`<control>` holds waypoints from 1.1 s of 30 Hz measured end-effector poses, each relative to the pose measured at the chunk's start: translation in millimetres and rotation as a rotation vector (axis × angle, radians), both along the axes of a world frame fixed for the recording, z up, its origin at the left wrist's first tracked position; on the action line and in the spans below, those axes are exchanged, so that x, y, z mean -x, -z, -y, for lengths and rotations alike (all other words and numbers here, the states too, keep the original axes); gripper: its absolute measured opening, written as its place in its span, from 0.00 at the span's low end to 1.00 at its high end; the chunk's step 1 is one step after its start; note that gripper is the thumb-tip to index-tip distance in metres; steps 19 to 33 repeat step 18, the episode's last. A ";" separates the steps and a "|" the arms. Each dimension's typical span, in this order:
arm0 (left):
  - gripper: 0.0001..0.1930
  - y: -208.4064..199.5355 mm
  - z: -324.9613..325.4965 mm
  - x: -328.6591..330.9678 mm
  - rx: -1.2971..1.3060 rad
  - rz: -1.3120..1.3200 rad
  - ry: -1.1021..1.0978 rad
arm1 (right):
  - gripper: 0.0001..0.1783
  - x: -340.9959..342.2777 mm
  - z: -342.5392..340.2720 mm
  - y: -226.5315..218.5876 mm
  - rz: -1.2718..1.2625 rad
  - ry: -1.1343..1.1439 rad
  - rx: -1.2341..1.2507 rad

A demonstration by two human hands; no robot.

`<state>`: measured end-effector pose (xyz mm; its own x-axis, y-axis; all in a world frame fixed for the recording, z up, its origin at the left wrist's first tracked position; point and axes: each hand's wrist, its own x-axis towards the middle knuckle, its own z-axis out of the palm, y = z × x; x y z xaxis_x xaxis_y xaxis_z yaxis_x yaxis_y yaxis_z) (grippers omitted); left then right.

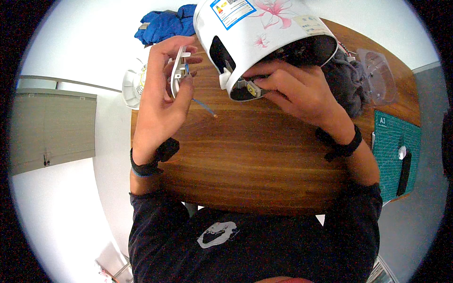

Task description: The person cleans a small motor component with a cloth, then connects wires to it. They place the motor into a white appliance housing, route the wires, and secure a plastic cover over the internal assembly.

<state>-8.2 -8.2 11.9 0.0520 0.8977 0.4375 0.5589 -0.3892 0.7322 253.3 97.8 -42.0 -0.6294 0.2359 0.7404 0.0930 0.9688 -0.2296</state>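
Observation:
A white appliance housing (245,49) with pink flowers, probably a rice cooker's shell, lies tilted on the wooden table, its wide dark end toward me. My right hand (302,89) reaches to the near rim of that opening, its fingers pinching a small component (255,89) with a yellow label. Part of the component and some fingertips are hidden by the rim. To the left, my left hand (163,94) holds a curved white plastic panel (177,75) on edge between thumb and fingers. A blue wire (205,108) trails below it, its bare copper end over the table.
Blue fabric (167,26) lies at the far left, with a white round part (131,89) left of my hand. Dark grey cloth (343,82) and a clear plastic tray (377,73) are at the right. A green cutting mat (389,155) bears a black tool (404,174).

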 end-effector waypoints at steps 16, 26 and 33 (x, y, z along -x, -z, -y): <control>0.32 -1.5 3.6 0.6 0.129 0.115 0.040 | 0.09 2.7 1.9 -3.1 -0.005 0.007 -0.001; 0.32 3.7 3.0 2.1 0.128 0.071 0.031 | 0.09 2.0 2.0 -2.9 0.000 0.007 -0.002; 0.32 3.7 3.0 2.1 0.128 0.071 0.031 | 0.09 2.0 2.0 -2.9 0.000 0.007 -0.002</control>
